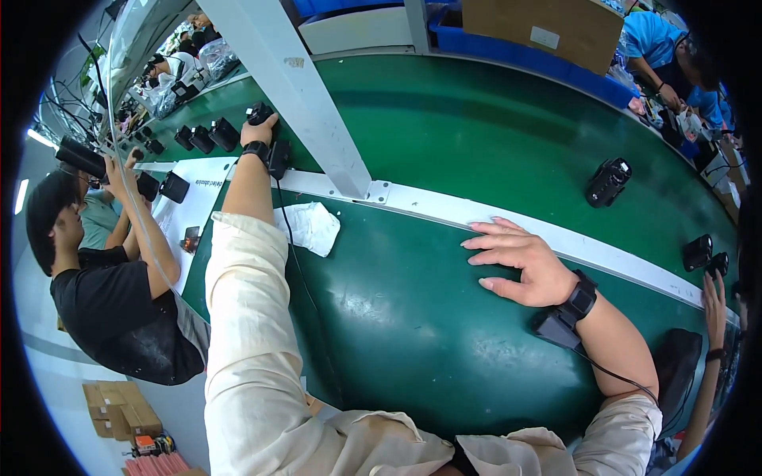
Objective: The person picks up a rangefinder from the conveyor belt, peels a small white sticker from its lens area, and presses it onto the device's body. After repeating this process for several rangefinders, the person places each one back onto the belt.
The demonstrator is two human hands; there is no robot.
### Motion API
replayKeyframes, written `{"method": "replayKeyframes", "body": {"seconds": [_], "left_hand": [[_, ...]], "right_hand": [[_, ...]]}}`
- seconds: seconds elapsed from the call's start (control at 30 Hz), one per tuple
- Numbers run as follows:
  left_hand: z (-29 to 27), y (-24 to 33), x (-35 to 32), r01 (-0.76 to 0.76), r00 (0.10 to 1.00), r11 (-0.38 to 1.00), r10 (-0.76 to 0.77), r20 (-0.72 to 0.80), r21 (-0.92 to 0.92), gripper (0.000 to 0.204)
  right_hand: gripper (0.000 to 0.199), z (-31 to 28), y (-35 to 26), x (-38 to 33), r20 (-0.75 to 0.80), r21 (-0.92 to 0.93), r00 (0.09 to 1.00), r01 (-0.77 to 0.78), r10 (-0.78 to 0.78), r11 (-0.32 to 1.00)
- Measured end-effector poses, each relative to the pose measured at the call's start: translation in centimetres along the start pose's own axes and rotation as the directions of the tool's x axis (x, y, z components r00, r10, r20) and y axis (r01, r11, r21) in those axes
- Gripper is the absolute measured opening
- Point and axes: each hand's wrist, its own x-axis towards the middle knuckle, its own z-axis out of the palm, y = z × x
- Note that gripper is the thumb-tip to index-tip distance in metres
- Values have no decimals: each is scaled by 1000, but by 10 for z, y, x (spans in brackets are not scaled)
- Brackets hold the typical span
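Observation:
My left hand (pixel 260 133) reaches far forward on the left. Its fingers are closed round a small black device (pixel 257 112) with a rounded body; the exact kind is hard to make out. Beside that hand, several similar black units (pixel 213 136) stand in a row on the green surface. My right hand (pixel 524 262) holds nothing and lies with fingers spread at the near edge of the white metal rail (pixel 444 213). Each wrist wears a black strap with a small box and a cable. A crumpled white cloth (pixel 313 228) lies beside my left forearm.
Beyond the rail, another black device (pixel 609 182) stands on the green belt (pixel 476 119). A white post (pixel 294 87) rises from the rail. At left a person (pixel 119 293) lifts a black object; at far right another person's hand (pixel 713 305) is near two black units (pixel 698 252).

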Motion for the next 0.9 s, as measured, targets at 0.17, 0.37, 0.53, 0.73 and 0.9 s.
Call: {"method": "replayKeyframes", "body": {"seconds": [0.17,0.37,0.53,0.73,0.9], "left_hand": [[-19,15,-48,110,984,969,-138,-114,-223,76],[-99,77,-204,113,984,400,84,160,-909,23],[-129,112,-371,-35,940,490,312,138,-871,49],[-108,135,-470,-329,779,606,608,155,-724,71],[-78,139,-482,-612,536,428,843,49,-665,82]], "right_hand": [[27,0,2,-1,-2,4,1000,25,-25,1000],[28,1,0,-9,-37,-10,999,40,-40,999],[40,13,-11,0,-143,178,984,-77,103,981],[88,40,-103,17,-222,332,975,74,1,940],[101,47,-112,-6,-228,395,952,-103,206,913]]}}
